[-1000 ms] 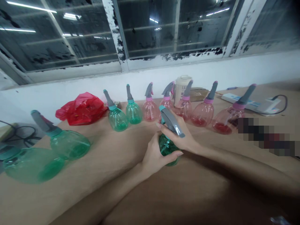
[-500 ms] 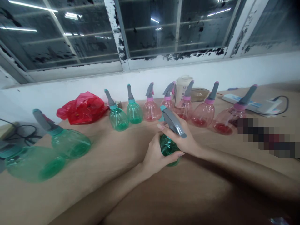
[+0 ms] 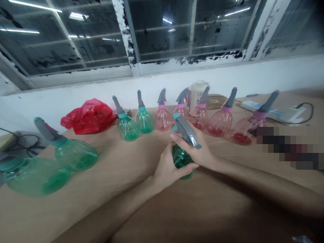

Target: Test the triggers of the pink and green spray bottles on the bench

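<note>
A green spray bottle (image 3: pixel 182 158) with a grey and teal trigger head is between my two hands at the middle of the table. My left hand (image 3: pixel 165 168) wraps round its body from the left, thumb across the near side. Higher up, my right hand (image 3: pixel 199 148) is closed round the neck below the spray head, its fingers partly hidden by the head. Behind my hands stands a row of pink spray bottles (image 3: pixel 219 124) holding red liquid. Left of these are two green spray bottles (image 3: pixel 128 130).
More green spray bottles (image 3: pixel 76 155) stand at the left table edge. A red plastic bag (image 3: pixel 92 116) lies at the back left. Near the wall are a paper cup (image 3: pixel 196 96), a cardboard box (image 3: pixel 215 101) and a white power strip (image 3: pixel 280 113) with a cable. A patch at right is blurred out.
</note>
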The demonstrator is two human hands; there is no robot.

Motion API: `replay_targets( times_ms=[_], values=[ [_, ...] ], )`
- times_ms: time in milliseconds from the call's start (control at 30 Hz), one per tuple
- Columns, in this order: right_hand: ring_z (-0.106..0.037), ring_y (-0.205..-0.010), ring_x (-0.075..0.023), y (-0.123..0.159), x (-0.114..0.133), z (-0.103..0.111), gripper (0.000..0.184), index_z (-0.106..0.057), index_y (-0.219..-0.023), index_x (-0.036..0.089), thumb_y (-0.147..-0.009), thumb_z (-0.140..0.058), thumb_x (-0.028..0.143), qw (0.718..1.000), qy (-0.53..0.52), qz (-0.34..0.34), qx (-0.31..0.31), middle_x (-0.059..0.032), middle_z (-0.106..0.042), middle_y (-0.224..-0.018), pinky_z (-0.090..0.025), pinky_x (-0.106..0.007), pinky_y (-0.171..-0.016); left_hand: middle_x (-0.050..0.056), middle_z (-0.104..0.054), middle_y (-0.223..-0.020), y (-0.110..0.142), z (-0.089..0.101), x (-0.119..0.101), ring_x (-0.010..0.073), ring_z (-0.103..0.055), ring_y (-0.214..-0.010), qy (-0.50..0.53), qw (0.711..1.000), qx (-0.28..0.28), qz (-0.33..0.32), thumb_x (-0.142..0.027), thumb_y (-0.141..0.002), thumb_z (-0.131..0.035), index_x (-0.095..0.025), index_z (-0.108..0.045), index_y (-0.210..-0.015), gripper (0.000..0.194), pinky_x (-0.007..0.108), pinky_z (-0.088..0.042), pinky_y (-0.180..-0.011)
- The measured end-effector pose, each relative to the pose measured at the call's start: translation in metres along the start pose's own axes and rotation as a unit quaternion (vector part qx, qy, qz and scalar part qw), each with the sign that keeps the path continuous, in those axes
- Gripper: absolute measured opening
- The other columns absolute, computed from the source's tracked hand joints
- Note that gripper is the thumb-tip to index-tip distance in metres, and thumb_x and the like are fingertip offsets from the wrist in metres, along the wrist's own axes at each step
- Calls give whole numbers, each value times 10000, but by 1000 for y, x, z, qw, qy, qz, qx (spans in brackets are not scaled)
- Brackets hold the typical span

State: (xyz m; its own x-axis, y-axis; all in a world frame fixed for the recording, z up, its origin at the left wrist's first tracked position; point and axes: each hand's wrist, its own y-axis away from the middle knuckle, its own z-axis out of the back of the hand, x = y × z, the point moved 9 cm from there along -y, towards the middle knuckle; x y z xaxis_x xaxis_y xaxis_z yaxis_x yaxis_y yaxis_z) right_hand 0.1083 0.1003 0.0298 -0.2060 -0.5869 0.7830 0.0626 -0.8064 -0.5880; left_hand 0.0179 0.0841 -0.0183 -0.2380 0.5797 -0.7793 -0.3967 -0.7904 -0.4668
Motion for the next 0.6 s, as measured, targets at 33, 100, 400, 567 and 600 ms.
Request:
replay_targets(
  times_ms=[33, 100, 400, 567, 600],
  values=[
    [-647, -821, -185, 0, -1, -1, 214, -558, -949, 219, -809, -638, 360, 1000, -3, -2, 2, -27, -659, -907, -514, -345, -764, 146, -597, -1191, 0, 0, 0, 310, -576, -1113, 0, 1000, 1, -1, -439, -713, -733, -154, -421, -1236, 673, 498, -451, -967],
    [-650, -832, -189, 1, -2, -1, 217, -556, -950, 218, -808, -638, 361, 1000, -6, -3, 4, -30, -662, -914, -517, -349, -772, 150, -594, -1198, -1, 0, 0, 314, -572, -1121, 2, 1000, 3, -3, -443, -716, -729, -156, -413, -1247, 681, 500, -450, -969],
    [-626, -791, -168, -3, 7, -1, 202, -515, -933, 229, -804, -632, 333, 999, 22, 27, 17, -10, -638, -872, -502, -331, -741, 138, -597, -1185, 1, 0, 0, 307, -574, -1116, -2, 1000, 2, -6, -463, -722, -721, -171, -417, -1247, 673, 498, -451, -970],
    [-619, -710, -153, -7, 12, -4, 152, -508, -895, 209, -814, -606, 292, 998, 28, 41, 46, 8, -628, -786, -483, -302, -666, 139, -585, -1204, 1, 0, 3, 308, -554, -1146, -1, 1000, 2, 7, -459, -706, -734, -171, -438, -1194, 639, 481, -447, -974],
    [-611, -683, -147, -7, 12, -4, 141, -509, -894, 206, -819, -597, 286, 998, 32, 38, 47, 14, -620, -761, -477, -296, -646, 139, -586, -1198, 1, 0, 3, 309, -552, -1148, -1, 1000, 1, 9, -456, -701, -738, -169, -446, -1177, 628, 479, -445, -977]
  ],
)
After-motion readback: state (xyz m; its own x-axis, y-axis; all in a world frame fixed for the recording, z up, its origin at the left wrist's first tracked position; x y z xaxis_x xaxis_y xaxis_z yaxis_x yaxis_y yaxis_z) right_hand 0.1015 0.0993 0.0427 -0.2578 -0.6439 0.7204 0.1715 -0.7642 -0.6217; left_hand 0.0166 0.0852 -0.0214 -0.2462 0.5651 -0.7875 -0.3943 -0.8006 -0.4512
